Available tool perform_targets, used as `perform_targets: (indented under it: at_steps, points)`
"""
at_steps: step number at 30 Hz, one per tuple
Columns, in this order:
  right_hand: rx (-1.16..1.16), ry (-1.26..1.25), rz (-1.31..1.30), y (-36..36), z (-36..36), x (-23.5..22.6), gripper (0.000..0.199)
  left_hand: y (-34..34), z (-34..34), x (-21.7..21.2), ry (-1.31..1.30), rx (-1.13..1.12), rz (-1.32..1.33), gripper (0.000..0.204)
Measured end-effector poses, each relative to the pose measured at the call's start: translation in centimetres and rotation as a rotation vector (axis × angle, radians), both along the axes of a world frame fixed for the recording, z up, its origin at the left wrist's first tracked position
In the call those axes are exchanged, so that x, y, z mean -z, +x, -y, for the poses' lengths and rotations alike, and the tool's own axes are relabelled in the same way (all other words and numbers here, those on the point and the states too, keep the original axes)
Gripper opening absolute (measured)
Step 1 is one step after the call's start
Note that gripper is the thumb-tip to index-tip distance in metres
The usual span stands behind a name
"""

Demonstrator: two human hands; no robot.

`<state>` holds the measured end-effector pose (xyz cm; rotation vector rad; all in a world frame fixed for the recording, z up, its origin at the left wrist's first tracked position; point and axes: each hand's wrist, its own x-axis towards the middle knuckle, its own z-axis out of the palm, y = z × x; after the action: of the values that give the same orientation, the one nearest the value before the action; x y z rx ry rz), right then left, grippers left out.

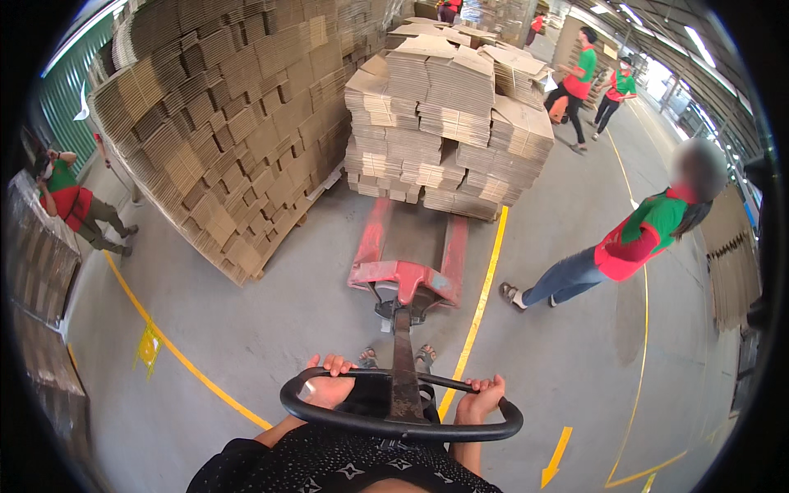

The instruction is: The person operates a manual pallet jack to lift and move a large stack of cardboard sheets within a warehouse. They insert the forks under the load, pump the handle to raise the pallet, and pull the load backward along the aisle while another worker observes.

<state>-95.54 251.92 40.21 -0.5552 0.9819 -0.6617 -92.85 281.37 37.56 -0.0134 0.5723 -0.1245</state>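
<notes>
Both sets of fingers are curled shut around the far bar of the black loop handle (400, 407): the left hand (329, 384) grips it left of the centre stem, the right hand (479, 398) grips it right of the stem, fingertips hooked over the top. The stem runs away from the hands to the red pallet jack (408, 261), whose forks reach under a stack of flat cardboard sheets (448, 123) farther off. A taller cardboard pile (230, 123) stands to the left. A person in a red and green shirt (637, 242) walks on the right, beside a yellow floor line (481, 300).
</notes>
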Motion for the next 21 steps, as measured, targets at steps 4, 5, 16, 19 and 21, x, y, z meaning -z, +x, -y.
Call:
perform_targets:
  at_steps: [4, 5, 16, 19, 21]
  points:
    - [0.089, -0.027, -0.007, -5.5, -3.6, 1.0, 0.032, -3.3, -3.3, 2.1, -0.052, 0.07, -0.048, 0.038]
    - [0.108, -0.015, 0.001, -6.3, -4.4, 1.4, 0.032, -3.9, -3.9, 2.5, -0.049, 0.088, -0.046, 0.038]
    - [0.13, -0.073, 0.08, -15.8, -9.4, 4.1, 0.035, -10.1, -8.6, 5.7, -0.015, 0.172, 0.017, 0.039]
    - [0.108, -0.18, 0.047, -17.1, -11.8, 4.0, 0.035, -10.5, -10.8, 7.4, -0.023, 0.197, -0.002, 0.036]
    - [0.037, -0.218, 0.116, -18.2, -14.6, 3.8, 0.033, -9.7, -13.9, 8.8, -0.034, 0.213, -0.09, 0.032]
